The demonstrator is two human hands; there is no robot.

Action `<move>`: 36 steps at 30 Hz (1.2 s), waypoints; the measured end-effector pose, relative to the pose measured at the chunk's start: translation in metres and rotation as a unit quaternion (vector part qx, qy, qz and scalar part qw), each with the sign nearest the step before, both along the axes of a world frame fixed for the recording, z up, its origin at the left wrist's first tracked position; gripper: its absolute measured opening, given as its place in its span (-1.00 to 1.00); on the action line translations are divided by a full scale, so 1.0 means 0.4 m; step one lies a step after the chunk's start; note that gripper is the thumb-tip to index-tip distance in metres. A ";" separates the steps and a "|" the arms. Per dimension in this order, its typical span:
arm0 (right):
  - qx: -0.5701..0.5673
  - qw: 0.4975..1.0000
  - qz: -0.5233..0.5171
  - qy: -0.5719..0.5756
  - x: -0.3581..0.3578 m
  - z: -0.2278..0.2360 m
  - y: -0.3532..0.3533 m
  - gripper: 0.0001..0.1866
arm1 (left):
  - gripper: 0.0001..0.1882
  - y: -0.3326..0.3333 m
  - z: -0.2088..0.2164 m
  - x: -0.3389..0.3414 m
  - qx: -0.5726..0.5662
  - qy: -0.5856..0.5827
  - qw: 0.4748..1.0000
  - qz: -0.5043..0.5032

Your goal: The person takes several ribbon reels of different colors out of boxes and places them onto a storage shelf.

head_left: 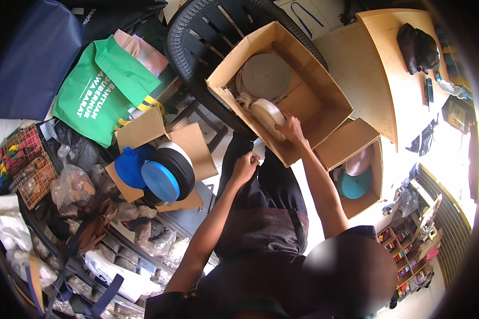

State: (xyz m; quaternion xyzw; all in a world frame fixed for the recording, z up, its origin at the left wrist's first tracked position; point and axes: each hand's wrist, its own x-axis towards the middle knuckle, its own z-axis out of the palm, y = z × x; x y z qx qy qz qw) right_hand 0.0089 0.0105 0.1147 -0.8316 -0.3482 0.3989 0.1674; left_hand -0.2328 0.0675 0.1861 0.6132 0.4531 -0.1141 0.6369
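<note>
Nearest, over the dark-trousered lap, the left hand [246, 168] hangs with its fingers loosely curled; a pale speck shows at the fingertips, and I cannot tell whether it is something pinched or just glare. Beyond it, the right hand [290, 129] has its grip partly closed over the near edge of the white roll [269, 118], which lies tilted inside the large cardboard box [324, 95], against the wall nearest the person. The step in hand looks like handling that roll within the box; the next move seems to call for a firmer hold under its rim (the thumb is hard to make out, so how secure it is stays unclear). Deeper in the box lies a grey disc [266, 76], partly covered by loose pale strips. The black chair [189, 40] holds the box and is mostly hidden by it. To the right, a smaller box [375, 175] has a teal roll [355, 185] in shadow. Farther off, the shelf [404, 252] is too small to read, and a blurred patch covers the lower right.
</note>
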 end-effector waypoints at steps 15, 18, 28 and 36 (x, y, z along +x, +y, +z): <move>0.316 0.849 -0.333 0.262 0.076 0.574 -0.272 -0.48 | -0.49 -0.069 0.200 0.250 0.048 -0.143 0.943 0.297; 0.339 0.863 -0.284 0.244 0.059 0.673 -0.282 -0.43 | -0.41 -0.061 0.213 0.239 0.004 -0.130 0.957 0.260; 0.381 0.902 -0.042 0.197 0.022 1.017 -0.264 -0.34 | -0.24 -0.131 0.375 0.174 -0.280 -0.456 0.752 0.384; 0.659 0.746 0.013 0.093 -0.092 1.318 -0.220 -0.34 | -0.15 -0.077 0.885 0.159 -0.030 -0.642 0.678 0.356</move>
